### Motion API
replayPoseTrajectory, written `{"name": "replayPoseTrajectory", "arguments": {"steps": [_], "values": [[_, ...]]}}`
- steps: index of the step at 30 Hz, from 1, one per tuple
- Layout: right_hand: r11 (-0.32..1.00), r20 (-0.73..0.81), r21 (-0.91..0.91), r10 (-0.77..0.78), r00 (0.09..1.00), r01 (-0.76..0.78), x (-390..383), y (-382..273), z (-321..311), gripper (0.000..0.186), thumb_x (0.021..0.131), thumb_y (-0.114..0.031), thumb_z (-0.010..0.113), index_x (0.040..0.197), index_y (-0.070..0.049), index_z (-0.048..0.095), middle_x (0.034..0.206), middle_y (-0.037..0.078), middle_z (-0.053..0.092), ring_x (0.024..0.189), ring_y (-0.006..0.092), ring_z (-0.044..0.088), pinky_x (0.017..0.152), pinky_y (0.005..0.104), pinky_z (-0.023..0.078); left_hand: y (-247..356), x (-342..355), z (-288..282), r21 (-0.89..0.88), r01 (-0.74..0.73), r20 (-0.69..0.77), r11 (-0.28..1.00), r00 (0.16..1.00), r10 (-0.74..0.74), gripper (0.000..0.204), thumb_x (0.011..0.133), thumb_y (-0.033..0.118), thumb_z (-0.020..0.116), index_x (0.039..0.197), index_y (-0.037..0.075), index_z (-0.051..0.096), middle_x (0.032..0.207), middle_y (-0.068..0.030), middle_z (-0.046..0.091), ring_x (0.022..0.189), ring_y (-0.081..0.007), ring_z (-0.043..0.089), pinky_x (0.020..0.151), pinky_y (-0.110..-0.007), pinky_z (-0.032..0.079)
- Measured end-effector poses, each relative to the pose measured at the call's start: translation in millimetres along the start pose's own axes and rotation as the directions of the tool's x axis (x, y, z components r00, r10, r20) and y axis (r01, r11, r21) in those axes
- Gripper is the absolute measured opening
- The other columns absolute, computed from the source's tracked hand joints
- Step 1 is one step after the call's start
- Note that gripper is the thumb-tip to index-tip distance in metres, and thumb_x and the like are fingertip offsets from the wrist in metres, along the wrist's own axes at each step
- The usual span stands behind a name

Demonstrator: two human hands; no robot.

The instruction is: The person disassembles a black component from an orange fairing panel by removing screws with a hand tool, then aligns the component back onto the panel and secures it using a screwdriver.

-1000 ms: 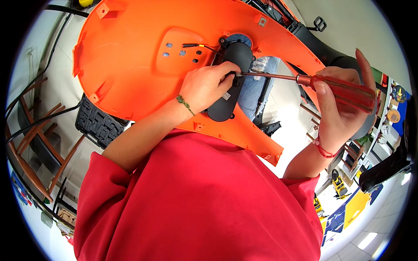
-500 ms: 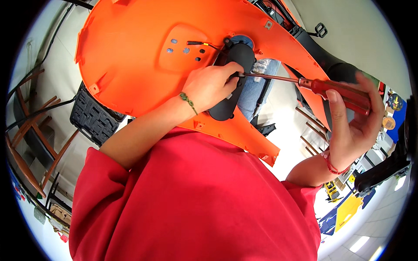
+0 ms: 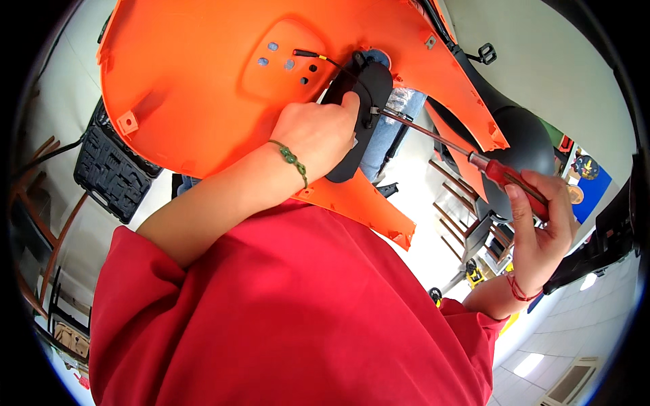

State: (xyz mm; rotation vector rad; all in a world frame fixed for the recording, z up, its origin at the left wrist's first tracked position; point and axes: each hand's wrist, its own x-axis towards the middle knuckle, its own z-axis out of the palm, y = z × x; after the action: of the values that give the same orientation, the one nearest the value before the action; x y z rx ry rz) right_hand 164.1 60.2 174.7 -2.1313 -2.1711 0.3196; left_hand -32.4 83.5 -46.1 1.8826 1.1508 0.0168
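A large orange plastic panel (image 3: pixel 196 68) with clips along its rim lies across my lap. Against it, a long rounded black housing (image 3: pixel 347 166) carries a thin black cable with a plug (image 3: pixel 306 53) at its end. My left hand (image 3: pixel 315 132) grips the housing, thumb up along its face and other fingers mostly hidden. My right hand (image 3: pixel 542 216) holds a screwdriver (image 3: pixel 497 172) by its translucent red handle. The long shaft slants up to the left, its tip at a small metal fitting (image 3: pixel 376 111) on the housing. I cannot tell whether the tip sits in a screw.
An open black tool case (image 3: pixel 112 169) is on the floor at the left, near wooden chair parts (image 3: pixel 64 243). To the right stands a black vehicle seat (image 3: pixel 525 145), with a pedal (image 3: pixel 485 54) beyond it. Further chairs (image 3: pixel 464 210) stand lower right.
My right hand has come down and slightly left, so the screwdriver slants more steeply. My left fingers have drawn back from its tip, exposing the metal fitting and cable. The whole view has shifted.
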Motion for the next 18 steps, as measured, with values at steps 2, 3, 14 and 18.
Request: {"name": "replayPoseTrajectory", "arguments": {"steps": [2, 3, 14, 18], "values": [[0.984, -0.004, -0.084, 0.158, 0.987, -0.157, -6.4, -8.4, 1.4, 0.013, 0.084, -0.006, 0.075, 0.091, 0.0, 0.065, 0.074, 0.006, 0.066, 0.065, 0.009, 0.061, 0.06, 0.0195, 0.044, -0.2, -3.4, 1.9, 0.039, -0.096, -0.007, 0.995, 0.995, 0.096, 0.032, 0.086, 0.027, 0.065, 0.1, 0.003, 0.048, 0.066, -0.0129, 0.064, 0.063, -0.0305, 0.066, 0.054, -0.042, 0.05], [0.983, -0.001, -0.095, 0.158, 0.987, -0.157, -6.6, -10.7, 1.3, 0.013, 0.084, -0.006, 0.075, 0.091, 0.0, 0.065, 0.074, 0.006, 0.066, 0.065, 0.009, 0.061, 0.06, 0.0195, 0.044, -2.1, -3.8, 3.5, 0.028, -0.1, -0.008, 0.995, 0.995, 0.1, 0.032, 0.086, 0.027, 0.065, 0.1, 0.003, 0.048, 0.066, -0.0129, 0.064, 0.063, -0.0305, 0.066, 0.054, -0.042, 0.05], [0.973, 0.176, -0.207, -0.063, 0.982, 0.099, -17.5, -30.4, -2.3, 0.023, 0.076, -0.001, 0.078, 0.095, -0.002, 0.065, 0.091, 0.01, 0.066, 0.079, 0.0218, 0.064, 0.063, 0.0273, 0.05, -14.5, -6.6, 13.0, -0.01, -0.159, -0.083, 0.987, 0.984, 0.158, 0.019, 0.081, 0.01, 0.061, 0.096, 0.003, 0.052, 0.062, -0.0103, 0.064, 0.06, -0.0245, 0.067, 0.048, -0.037, 0.048], [0.915, 0.233, -0.375, 0.25, 0.94, -0.151, -18.1, -23.8, -2.5, 0.021, 0.081, -0.005, 0.075, 0.098, -0.002, 0.064, 0.092, 0.01, 0.065, 0.078, 0.0236, 0.064, 0.056, 0.0282, 0.049, -19.3, -8.9, 22.0, 0.04, -0.212, -0.138, 0.976, 0.967, 0.216, 0.022, 0.079, 0.007, 0.063, 0.097, 0.003, 0.052, 0.064, -0.0094, 0.066, 0.063, -0.0237, 0.069, 0.047, -0.035, 0.049]]}}
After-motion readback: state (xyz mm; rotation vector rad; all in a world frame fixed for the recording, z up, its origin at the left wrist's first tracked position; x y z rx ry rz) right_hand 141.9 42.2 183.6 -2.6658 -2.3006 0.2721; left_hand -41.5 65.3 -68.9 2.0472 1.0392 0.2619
